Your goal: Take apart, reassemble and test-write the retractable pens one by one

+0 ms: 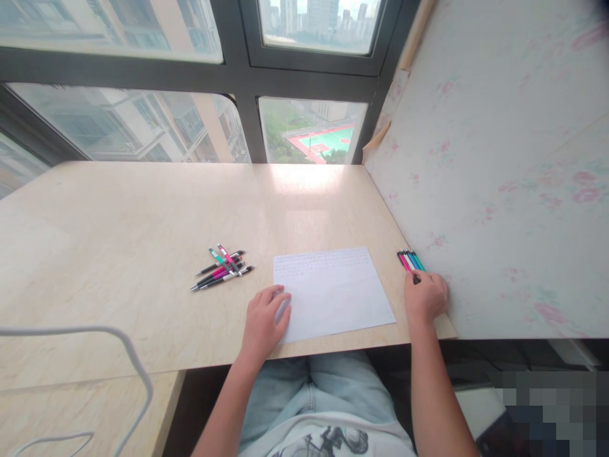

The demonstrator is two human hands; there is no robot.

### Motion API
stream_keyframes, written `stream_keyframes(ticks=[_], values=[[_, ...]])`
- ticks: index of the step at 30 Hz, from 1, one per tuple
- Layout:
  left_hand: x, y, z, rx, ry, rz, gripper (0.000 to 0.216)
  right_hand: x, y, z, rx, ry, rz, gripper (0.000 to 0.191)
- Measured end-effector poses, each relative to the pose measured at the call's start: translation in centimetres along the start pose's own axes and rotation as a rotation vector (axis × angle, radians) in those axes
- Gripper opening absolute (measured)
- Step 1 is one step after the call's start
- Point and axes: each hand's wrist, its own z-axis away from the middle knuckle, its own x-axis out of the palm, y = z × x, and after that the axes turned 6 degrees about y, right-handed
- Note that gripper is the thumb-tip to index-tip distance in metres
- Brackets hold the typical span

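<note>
A white sheet of paper (333,292) with faint writing along its top lies on the pale wooden table (143,241). My left hand (264,320) rests flat on the sheet's lower left corner, fingers together. My right hand (425,296) is curled at the table's right edge, fingers closed on a row of coloured pens (410,259) that lie against the wall. A loose pile of several pens (222,268), pink, green and black, lies left of the paper, apart from both hands.
A floral-patterned wall panel (499,178) stands along the table's right side. Large windows (190,82) run behind the table. A white wire frame (95,355) sits at the near left. My lap in jeans is below the table's front edge.
</note>
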Motion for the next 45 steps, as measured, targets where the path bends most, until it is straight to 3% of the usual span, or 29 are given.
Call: stream_keyframes(ticks=[6,10,14,20,25,33,38,45], values=[[-0.2,0.4,0.2,-0.016,0.001,0.018,0.020,-0.6,-1.8,0.9,-0.076,-0.005,-0.173,0.033],[-0.3,0.6,0.3,-0.041,0.006,0.050,0.020,-1.3,-6.1,4.6,-0.245,-0.227,-0.424,0.034],[-0.3,0.4,0.6,-0.100,0.094,0.181,0.021,-2.2,-10.4,9.4,-0.419,-0.466,-0.622,0.036],[-1.3,-1.2,0.6,-0.349,0.276,0.486,0.019,-2.3,-11.8,12.5,-0.526,-0.389,-0.776,0.036],[-3.7,-4.4,-0.8,-0.598,0.409,0.271,0.022,-2.4,-11.7,12.4,-0.501,-0.385,-0.804,0.037],[-6.0,-7.6,-4.0,-0.639,0.311,-0.296,0.019,-2.4,-11.7,12.4,-0.486,-0.411,-0.822,0.037],[-6.5,-8.9,-7.0,-0.689,0.190,-0.390,0.015,-2.4,-11.6,12.4,-0.487,-0.420,-0.823,0.036],[-6.3,-9.5,-9.6,-0.790,0.043,-0.430,0.026,-2.3,-11.6,12.5,-0.472,-0.426,-0.827,0.036]])
